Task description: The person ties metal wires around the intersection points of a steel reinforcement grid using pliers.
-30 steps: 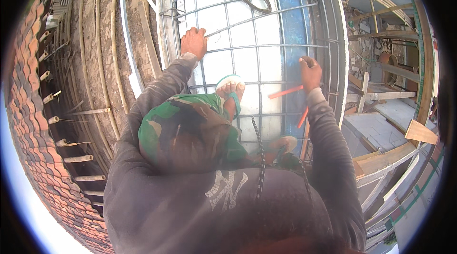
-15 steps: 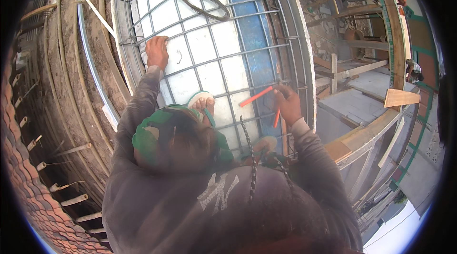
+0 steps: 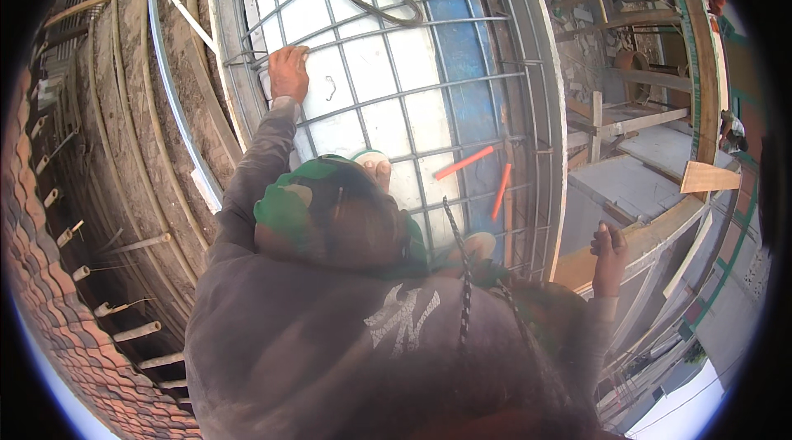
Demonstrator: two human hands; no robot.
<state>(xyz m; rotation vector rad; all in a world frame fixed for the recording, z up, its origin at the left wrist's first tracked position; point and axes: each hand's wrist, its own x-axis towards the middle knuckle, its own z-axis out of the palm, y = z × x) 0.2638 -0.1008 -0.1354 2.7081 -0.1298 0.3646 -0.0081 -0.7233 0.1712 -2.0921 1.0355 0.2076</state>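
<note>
A mesh of steel reinforcing bars (image 3: 402, 94) lies over white and blue sheeting in front of me. My left hand (image 3: 289, 75) is closed over a bar along the mesh's left side. My right hand (image 3: 609, 259) is raised beyond the right edge of the mesh, its fingers curled, with nothing seen in them. On the right part of the mesh rests a tool with two red handles, probably pincers (image 3: 464, 163); its handles spread in a V, and its head is hard to make out. A bent loop of thin tie wire (image 3: 388, 3) lies on the far bars.
My foot in a sandal (image 3: 378, 166) stands on the sheeting. A small wire hook (image 3: 330, 88) lies near my left hand. Bamboo poles and a pale blue strip (image 3: 175, 102) run along the left, above roof tiles (image 3: 74, 341). Timber framing (image 3: 643, 122) stands at right.
My right hand has let go of the red-handled tool and moved right and toward me. The tool stays on the mesh. My left hand keeps its place on the bar.
</note>
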